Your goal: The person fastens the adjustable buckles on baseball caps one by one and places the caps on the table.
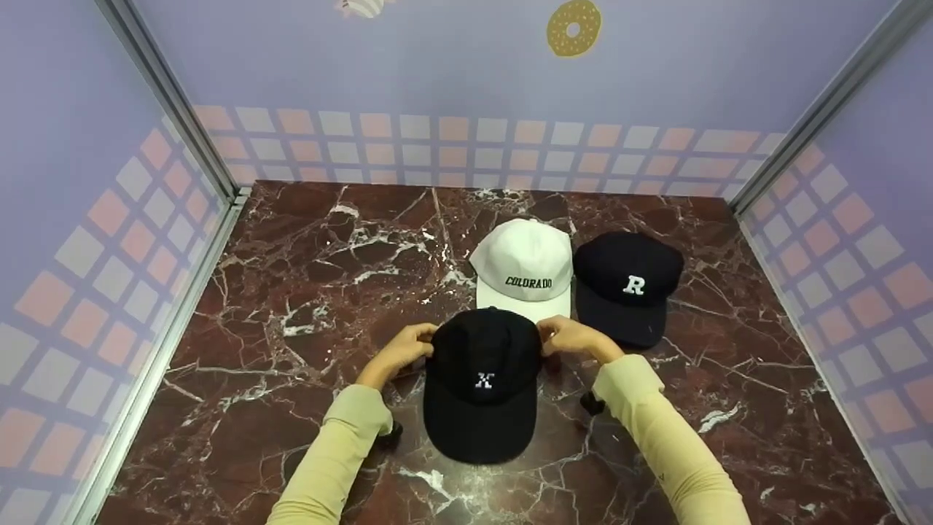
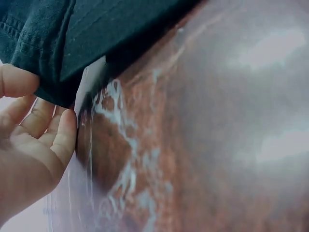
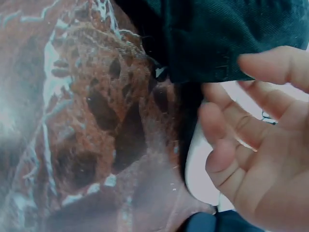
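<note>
A black baseball cap point(image 1: 477, 426) with a white letter on its front is in the middle of the head view, brim toward me. My left hand point(image 1: 403, 351) pinches its left edge, thumb outside and fingers under the rim, as the left wrist view shows of the cap's dark cloth point(image 2: 111, 36). On the opposite edge my right hand point(image 1: 574, 338) holds the rim between thumb and fingers; in the right wrist view the thumb point(image 3: 270, 67) lies on the outer cloth. Just behind is a white cap point(image 1: 528, 255) lettered COLORADO, its brim partly covered by the black cap and my right hand.
A dark cap point(image 1: 619, 321) with a white R sits right beside the white cap. All the caps are on a glossy red-brown marbled tabletop point(image 1: 277, 408). Purple panels with a checked border point(image 1: 415, 149) enclose the back and both sides, joined by metal posts point(image 1: 175, 102).
</note>
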A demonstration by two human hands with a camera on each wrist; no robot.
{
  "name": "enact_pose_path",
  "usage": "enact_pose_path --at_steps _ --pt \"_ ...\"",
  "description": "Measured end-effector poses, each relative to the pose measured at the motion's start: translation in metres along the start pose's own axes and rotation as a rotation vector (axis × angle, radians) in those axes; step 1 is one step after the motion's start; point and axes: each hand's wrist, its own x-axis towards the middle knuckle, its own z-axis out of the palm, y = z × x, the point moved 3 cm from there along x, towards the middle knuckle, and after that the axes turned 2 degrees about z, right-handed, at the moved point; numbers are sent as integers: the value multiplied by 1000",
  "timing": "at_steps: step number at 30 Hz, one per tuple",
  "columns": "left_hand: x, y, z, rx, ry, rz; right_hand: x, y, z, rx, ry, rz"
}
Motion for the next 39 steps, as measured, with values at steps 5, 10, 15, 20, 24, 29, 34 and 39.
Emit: enact_pose_path --at_steps 5,10,15,20,24,29,34,39 --pt "-1 -1 -1 23 -33 -27 -1 1 7 36 -22 58" --pt "-1 -1 -2 41 -34 -31 0 8 14 138 10 108" --pt "-1 -1 -3 55 -22 -48 0 8 18 334 43 159" --pt "-1 0 -3 91 4 -41 0 4 22 513 103 211" --pt "0 1 -3 106 34 -23 7 14 24 591 180 242" --pt "3 2 -5 175 94 -13 15 22 26 602 281 265" --pt "6 4 -8 240 187 13 19 22 24 595 360 233" --pt "9 3 -12 257 305 -20 23 22 21 585 409 233"
